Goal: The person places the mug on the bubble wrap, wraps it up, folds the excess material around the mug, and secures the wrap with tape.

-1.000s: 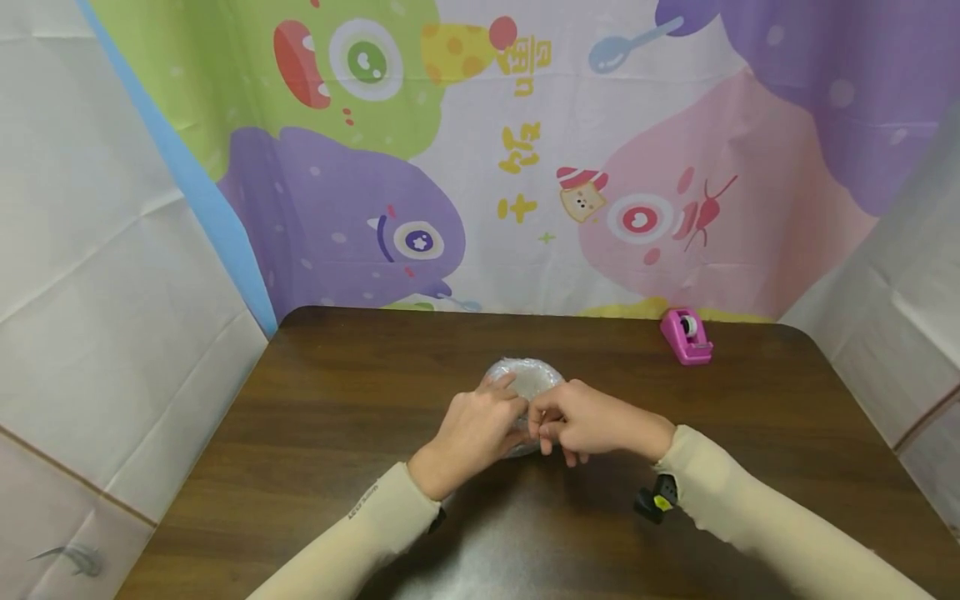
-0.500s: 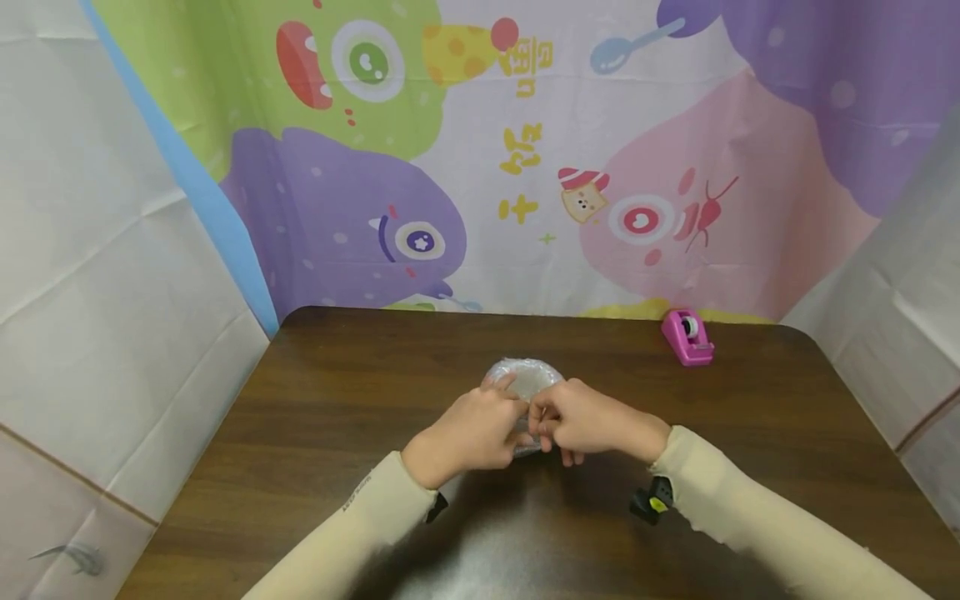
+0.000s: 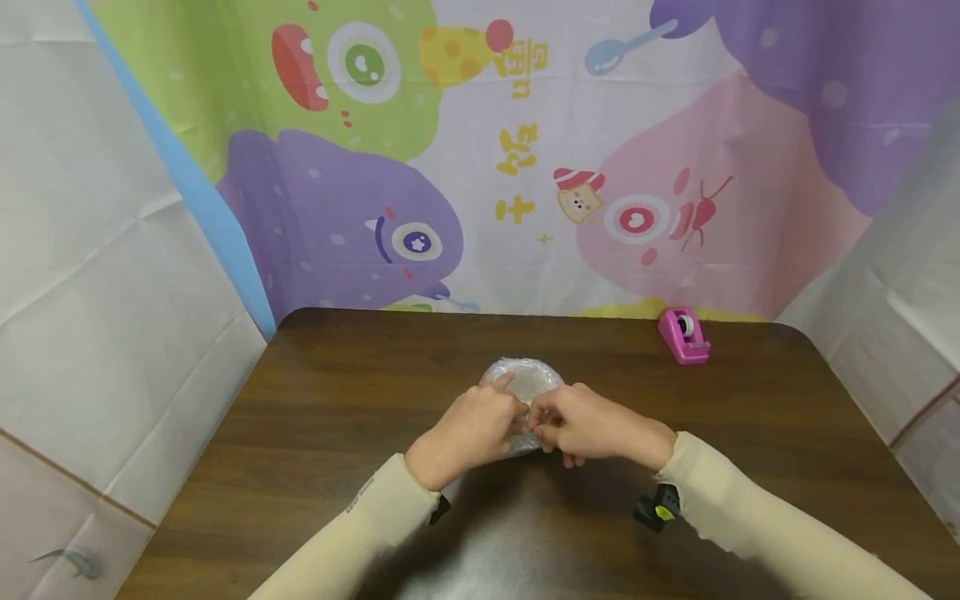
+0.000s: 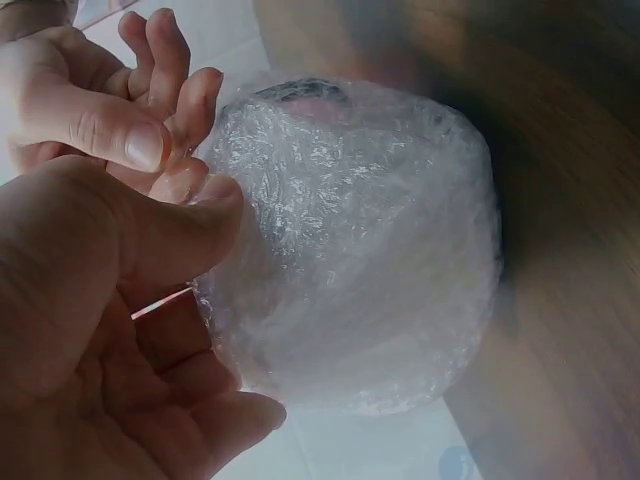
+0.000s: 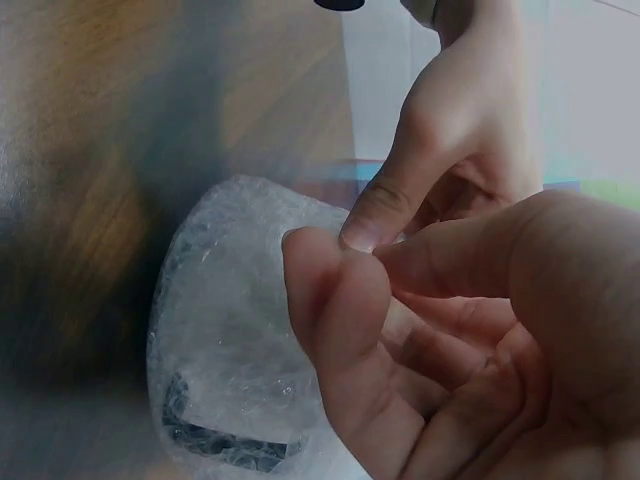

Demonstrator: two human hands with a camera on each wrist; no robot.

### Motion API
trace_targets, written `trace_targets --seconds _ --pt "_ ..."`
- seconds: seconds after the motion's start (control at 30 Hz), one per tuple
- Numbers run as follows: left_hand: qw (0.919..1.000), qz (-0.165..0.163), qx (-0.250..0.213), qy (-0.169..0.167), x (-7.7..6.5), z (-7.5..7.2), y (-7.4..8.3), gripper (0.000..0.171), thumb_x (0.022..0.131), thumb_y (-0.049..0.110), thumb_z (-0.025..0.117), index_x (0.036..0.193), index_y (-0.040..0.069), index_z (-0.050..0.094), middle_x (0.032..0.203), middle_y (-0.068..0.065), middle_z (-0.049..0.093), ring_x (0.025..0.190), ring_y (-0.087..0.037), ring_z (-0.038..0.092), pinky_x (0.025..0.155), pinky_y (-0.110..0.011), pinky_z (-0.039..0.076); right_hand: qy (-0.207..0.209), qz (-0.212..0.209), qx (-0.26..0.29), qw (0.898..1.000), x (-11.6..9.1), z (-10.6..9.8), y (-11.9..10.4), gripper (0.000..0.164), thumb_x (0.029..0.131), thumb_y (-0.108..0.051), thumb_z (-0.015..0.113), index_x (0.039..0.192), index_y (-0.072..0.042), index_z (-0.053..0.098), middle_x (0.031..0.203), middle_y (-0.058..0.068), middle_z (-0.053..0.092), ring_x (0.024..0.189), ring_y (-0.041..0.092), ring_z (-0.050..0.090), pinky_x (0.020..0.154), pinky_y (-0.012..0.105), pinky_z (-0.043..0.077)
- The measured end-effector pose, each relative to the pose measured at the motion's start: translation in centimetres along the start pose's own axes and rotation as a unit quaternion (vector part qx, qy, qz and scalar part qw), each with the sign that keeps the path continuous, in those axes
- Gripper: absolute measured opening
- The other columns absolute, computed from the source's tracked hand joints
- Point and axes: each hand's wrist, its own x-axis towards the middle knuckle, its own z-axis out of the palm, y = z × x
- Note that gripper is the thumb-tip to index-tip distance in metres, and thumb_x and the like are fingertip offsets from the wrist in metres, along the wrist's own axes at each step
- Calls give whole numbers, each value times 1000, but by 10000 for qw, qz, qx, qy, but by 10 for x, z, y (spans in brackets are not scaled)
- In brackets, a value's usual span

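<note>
A rounded bundle in clear bubble wrap (image 3: 534,381) is at the middle of the table, under both hands. In the left wrist view the wrapped bundle (image 4: 350,260) looks whitish, with a dark patch at its top; what lies inside is blurred by the wrap. My left hand (image 3: 471,429) holds the near left side, its thumb at the edge of the wrap. Fingertip to fingertip with it, my right hand (image 3: 588,423) pinches at that same edge between thumb and forefinger. The right wrist view shows the pinching fingers (image 5: 345,300) close up; the thin bit between them is hardly visible.
A pink tape dispenser (image 3: 684,336) stands at the far right of the brown wooden table (image 3: 337,375). Behind the table hangs a cartoon-printed curtain (image 3: 525,275). Pale panels (image 3: 127,250) border the left and right sides.
Both hands stay at the bundle. The left hand and its fingers have shifted slightly; the right hand keeps its pinch with only small movement. The bundle stays in place.
</note>
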Motion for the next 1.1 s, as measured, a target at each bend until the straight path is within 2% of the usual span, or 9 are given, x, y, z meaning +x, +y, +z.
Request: trace_targets --seconds 0.27,0.33,0.43,0.53,0.63,0.77,0.97,1.1 --pt "9997 -237 64 45 1 3 2 8 80 15 82 87 18 81 89 5 80 128 -30 65 97 -45 59 165 459 261 9985 -8 -3 -5 18 96 1 66 111 -3 75 72 -1 70 42 8 60 42 32 54" --pt "9996 -282 35 43 1 3 2 10 79 15 83 89 18 82 88 5 80 128 -30 65 98 -45 58 140 631 397 9971 -10 -4 -7 20 96 1 66 114 -2 74 73 -1 71 43 10 61 43 37 56" --pt "9993 -361 -35 18 1 2 3 10 80 15 83 90 18 83 89 5 80 128 -30 64 99 -46 58 257 764 469 9956 -12 -5 -11 15 96 1 66 111 0 67 74 -1 72 45 13 62 44 37 55" --pt "9990 -436 -111 -4 1 2 3 7 81 14 83 87 17 82 88 5 80 129 -30 64 95 -46 60 458 554 203 9972 -13 -6 -12 10 94 1 67 102 -3 61 75 -1 74 53 9 62 48 29 52" --pt "9987 -477 -205 -10 1 2 2 5 81 13 82 83 17 81 85 5 79 129 -30 64 90 -45 61 555 82 -227 9982 -13 -7 -8 11 94 4 63 98 -4 58 74 -1 73 58 4 56 52 22 47" --pt "9988 -380 -295 -48 1 2 1 8 83 13 81 77 17 77 82 5 79 130 -31 63 91 -46 61 451 -362 -266 9980 -12 -9 2 13 96 7 55 100 -5 54 72 -1 69 58 2 50 52 21 43" --pt "9982 64 -560 -197 2 -1 -4 21 92 21 77 73 16 70 63 3 66 127 -37 64 93 -48 60 319 -349 73 9989 -13 -12 16 13 97 6 56 101 -7 54 73 -6 69 59 4 52 52 21 42" --pt "9983 92 -543 -176 2 -3 -4 22 95 27 75 76 15 73 65 0 68 126 -38 65 91 -48 61 481 -409 33 9980 -12 -12 18 12 95 4 59 99 -7 57 76 -1 73 64 4 60 56 21 48"
